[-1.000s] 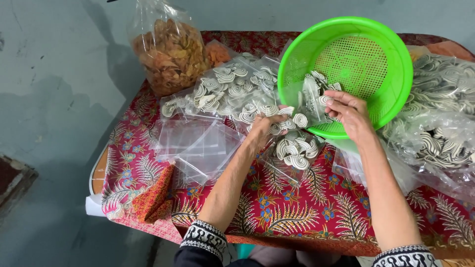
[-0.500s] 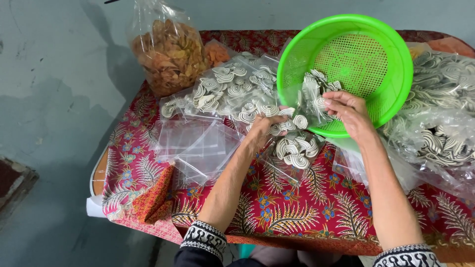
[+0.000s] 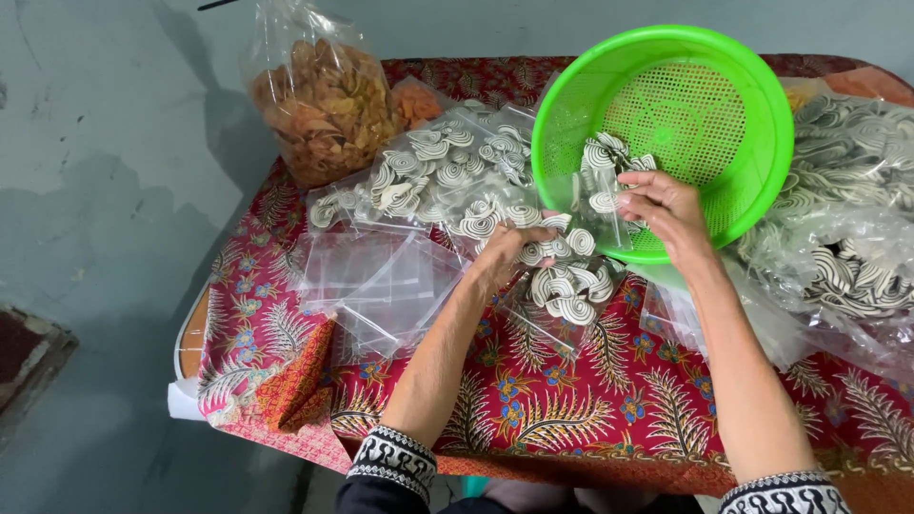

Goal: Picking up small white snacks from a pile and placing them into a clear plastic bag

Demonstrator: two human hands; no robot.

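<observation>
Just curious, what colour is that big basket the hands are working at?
Bright green basket, with a perforated bottom; the head view shows it.

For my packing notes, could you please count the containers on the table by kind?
Green plastic colander: 1
Big bag of orange chips: 1
Big bag of striped spiral crackers: 1
Total: 3

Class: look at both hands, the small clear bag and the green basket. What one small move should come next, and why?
Probably the right hand drops its swirl crackers into the small clear bag. The left hand holds that bag at the green basket rim; the bag looks only partly filled, and swirl crackers remain in the basket.
</observation>
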